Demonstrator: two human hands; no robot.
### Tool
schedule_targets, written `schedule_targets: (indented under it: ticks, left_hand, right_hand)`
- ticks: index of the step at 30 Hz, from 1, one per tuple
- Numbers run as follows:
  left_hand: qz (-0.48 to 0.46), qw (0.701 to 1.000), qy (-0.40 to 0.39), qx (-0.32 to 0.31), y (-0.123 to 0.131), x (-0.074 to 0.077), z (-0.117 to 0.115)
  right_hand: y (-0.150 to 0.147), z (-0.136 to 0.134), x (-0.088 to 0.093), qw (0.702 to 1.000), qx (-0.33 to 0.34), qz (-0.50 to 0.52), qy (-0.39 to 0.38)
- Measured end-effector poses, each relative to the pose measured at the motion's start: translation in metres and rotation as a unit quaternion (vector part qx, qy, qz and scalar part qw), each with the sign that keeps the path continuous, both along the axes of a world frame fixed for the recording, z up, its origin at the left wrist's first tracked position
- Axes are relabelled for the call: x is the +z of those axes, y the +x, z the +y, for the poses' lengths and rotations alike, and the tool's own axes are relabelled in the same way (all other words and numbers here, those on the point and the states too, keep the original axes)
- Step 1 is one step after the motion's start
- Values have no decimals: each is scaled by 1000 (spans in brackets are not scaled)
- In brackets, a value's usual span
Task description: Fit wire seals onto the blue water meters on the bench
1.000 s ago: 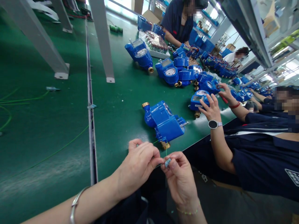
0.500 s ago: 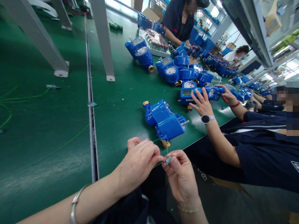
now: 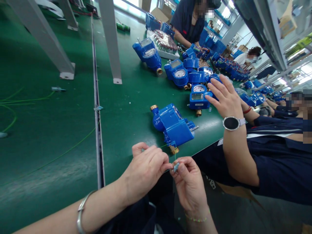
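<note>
My right hand (image 3: 188,182) pinches a small pale-blue plastic wire seal (image 3: 176,167) between thumb and fingers. My left hand (image 3: 148,167) is closed beside it, its thumb and forefinger meeting the seal's edge; a thin green seal wire (image 3: 175,152) runs from the seal up to the nearest meter, and a strand also leads behind my left hand. A pale bit shows at the left hand's curled fingers, too small to make out. Just beyond both hands, the blue water meter (image 3: 175,125) lies on its side, brass ends at its top left and bottom.
A co-worker's hand (image 3: 226,97) with a watch reaches over another blue meter (image 3: 198,97) on the right. More meters stand behind. Grey metal legs (image 3: 110,42) rise at the left, near a slot (image 3: 97,123) in the green tabletop and loose green seal wires (image 3: 46,97).
The co-worker's watch hand has moved right and nearer, and the meter it was beside shows more fully. My hands stay together at the seal with hardly any shift.
</note>
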State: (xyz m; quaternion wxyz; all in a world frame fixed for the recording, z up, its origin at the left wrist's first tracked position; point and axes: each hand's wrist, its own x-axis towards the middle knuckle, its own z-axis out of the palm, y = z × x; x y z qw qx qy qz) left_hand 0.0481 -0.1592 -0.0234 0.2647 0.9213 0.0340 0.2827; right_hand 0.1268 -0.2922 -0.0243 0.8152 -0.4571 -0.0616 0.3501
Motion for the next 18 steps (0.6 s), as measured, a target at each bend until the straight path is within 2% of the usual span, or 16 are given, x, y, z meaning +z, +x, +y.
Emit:
schedule_targets:
  ticks: [9, 12, 14, 17, 18]
  left_hand:
    - [40, 997, -59, -23, 2, 3, 1]
    - [74, 988, -134, -7, 2, 6, 4]
    - [106, 974, -200, -4, 2, 8, 8]
    - [139, 961, -239, -12, 0, 11, 13]
    - [144, 962, -233, -9, -2, 13, 14]
  right_hand:
    - [-2, -2, -6, 999, -8, 22, -32]
    - [-4, 4, 4, 995, 39, -74, -60]
    - [-5, 29, 19, 982, 87, -149, -76]
    - [-4, 99, 52, 955, 187, -222, -59]
    - [-3, 125, 64, 897, 315, -307, -40]
